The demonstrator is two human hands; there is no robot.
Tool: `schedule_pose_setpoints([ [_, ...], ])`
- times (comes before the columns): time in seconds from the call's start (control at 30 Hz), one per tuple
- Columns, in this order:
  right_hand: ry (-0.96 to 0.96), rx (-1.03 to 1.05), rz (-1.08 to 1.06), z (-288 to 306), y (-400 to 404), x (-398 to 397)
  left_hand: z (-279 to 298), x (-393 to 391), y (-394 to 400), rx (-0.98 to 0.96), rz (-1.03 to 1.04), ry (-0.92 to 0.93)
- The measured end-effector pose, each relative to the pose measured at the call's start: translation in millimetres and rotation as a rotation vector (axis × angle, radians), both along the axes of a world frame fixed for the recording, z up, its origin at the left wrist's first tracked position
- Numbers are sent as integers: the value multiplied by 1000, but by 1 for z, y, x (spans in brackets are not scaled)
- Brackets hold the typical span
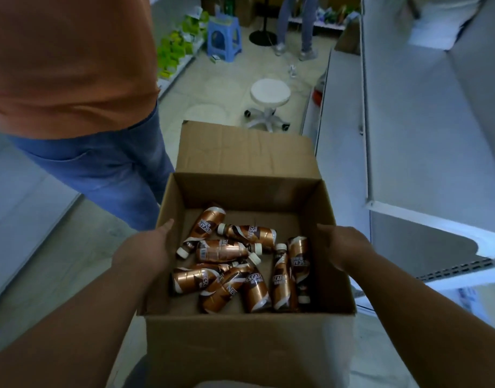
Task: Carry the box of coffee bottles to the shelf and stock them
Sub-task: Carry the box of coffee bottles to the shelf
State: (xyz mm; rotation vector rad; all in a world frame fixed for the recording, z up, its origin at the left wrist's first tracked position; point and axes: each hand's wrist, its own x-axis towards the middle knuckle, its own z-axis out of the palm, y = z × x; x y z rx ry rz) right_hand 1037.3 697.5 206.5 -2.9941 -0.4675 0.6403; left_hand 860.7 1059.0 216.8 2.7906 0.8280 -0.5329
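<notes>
A person in an orange shirt and blue jeans was seen standing close to the left of the open brown cardboard box, partly filling the aisle on that side. Ahead of the box, on the pale tiled floor, a white round stool on castors was placed in the middle of the aisle, and farther back a light blue plastic stool was seen beside a low rack of green packets. A second person's legs in jeans were visible at the far end, near a black round stand base. White metal shelves were ranged along the right side, just beside the box. The box was held in front of the wearer between both hands, its far flap raised upright. The left hand was pressed against the left wall with fingers stretched forward along the rim; the right hand was laid on the right wall, and whether its fingers were curled over the edge could not be told. Inside, copper-brown coffee bottles with white caps were lying loose on their sides, jumbled toward the near half of the box floor, some overlapping, two lying side by side along the right.
</notes>
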Motion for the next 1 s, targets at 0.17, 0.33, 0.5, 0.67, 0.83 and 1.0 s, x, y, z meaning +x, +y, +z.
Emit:
schedule_pose_setpoints([
  [0.17,19,93,-204,-10,37,63,2,102,36,-19,-43,20],
  [0.33,28,89,-428,-26,75,132,-16,215,72,37,-152,78],
  [0.5,-17,116,-645,-34,100,197,-26,323,93,61,-208,60],
  [0.67,10,83,-690,-35,111,271,-20,426,112,59,-324,34],
  [0.83,18,35,-686,-42,125,374,-32,528,120,70,-307,34],
  [1.0,-10,35,-607,-34,151,489,-40,621,146,93,-232,18],
])
